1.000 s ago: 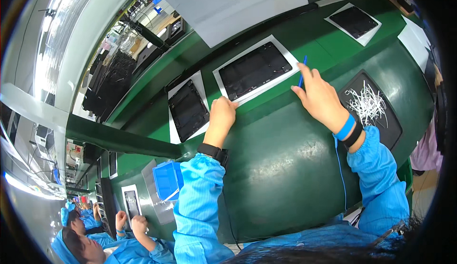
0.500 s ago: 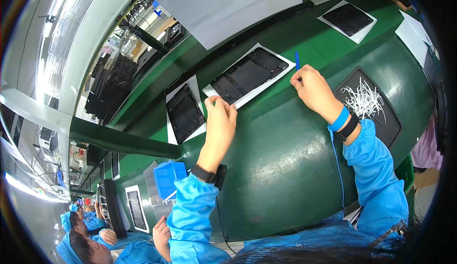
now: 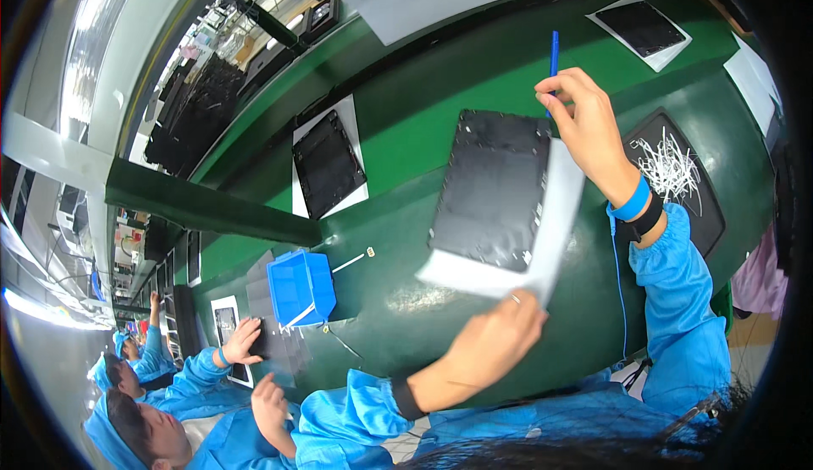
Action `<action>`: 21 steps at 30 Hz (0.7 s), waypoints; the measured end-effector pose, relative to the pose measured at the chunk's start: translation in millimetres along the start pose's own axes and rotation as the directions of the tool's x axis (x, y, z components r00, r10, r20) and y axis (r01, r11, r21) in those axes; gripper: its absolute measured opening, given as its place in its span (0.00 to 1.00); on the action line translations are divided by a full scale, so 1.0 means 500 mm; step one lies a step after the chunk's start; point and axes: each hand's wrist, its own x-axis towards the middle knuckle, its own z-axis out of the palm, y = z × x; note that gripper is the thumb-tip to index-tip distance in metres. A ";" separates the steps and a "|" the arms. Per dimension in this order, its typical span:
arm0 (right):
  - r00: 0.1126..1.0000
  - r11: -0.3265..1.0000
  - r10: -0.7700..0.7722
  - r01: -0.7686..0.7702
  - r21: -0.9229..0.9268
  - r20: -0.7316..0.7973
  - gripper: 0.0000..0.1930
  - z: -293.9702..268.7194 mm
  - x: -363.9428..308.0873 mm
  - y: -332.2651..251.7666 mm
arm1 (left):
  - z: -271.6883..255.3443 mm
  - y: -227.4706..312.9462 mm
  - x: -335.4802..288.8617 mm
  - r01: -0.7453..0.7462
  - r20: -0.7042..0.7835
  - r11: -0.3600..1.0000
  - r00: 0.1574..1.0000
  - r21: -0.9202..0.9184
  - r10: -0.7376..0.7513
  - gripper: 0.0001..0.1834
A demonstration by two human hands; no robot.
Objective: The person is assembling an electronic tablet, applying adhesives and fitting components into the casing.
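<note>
My left hand [image 3: 493, 340] is closed at the near corner of a white sheet [image 3: 474, 273], its fingers pinching the edge. On that sheet lies a flat black rectangular panel [image 3: 491, 186] with small fittings along its rim, slightly blurred by motion. My right hand [image 3: 584, 123], beyond the sheet's far right corner, grips a slim blue pen-like stick [image 3: 555, 53] pointing up and away from me; its lower end is hidden by the fingers. A blue wristband with a cord circles the right wrist.
Two more black panels on white sheets, one at left [image 3: 326, 165] and one far right [image 3: 639, 30], lie along the green strip. A dark tray [image 3: 707, 233] holds white strips. A blue bin [image 3: 298, 288] stands left, beside a small white strip [image 3: 351, 260]. Co-workers [image 3: 144, 423] sit lower left.
The middle panel and its sheet have come toward me off the green strip and turned, with my left hand at their edge. My right hand still holds the blue stick.
</note>
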 end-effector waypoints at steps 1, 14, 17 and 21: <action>1.000 0.997 0.011 -0.012 0.081 0.007 0.06 -0.002 -0.001 -0.015 | 0.007 0.008 -0.008 -0.094 0.011 0.994 0.995 -0.046 0.095 0.14; 0.930 0.963 -0.066 -0.035 0.267 0.361 0.07 0.038 -0.059 -0.055 | -0.007 -0.072 -0.064 0.015 -0.003 0.974 1.000 0.225 -0.014 0.37; 0.907 0.944 -0.078 -0.066 0.323 0.413 0.05 0.052 -0.077 -0.076 | 0.011 -0.057 -0.076 -0.013 -0.013 0.969 1.000 0.246 0.017 0.36; 0.868 0.953 -0.300 0.253 0.169 0.396 0.07 0.075 -0.091 -0.067 | -0.017 -0.052 -0.062 0.030 -0.019 0.982 0.999 0.188 -0.027 0.38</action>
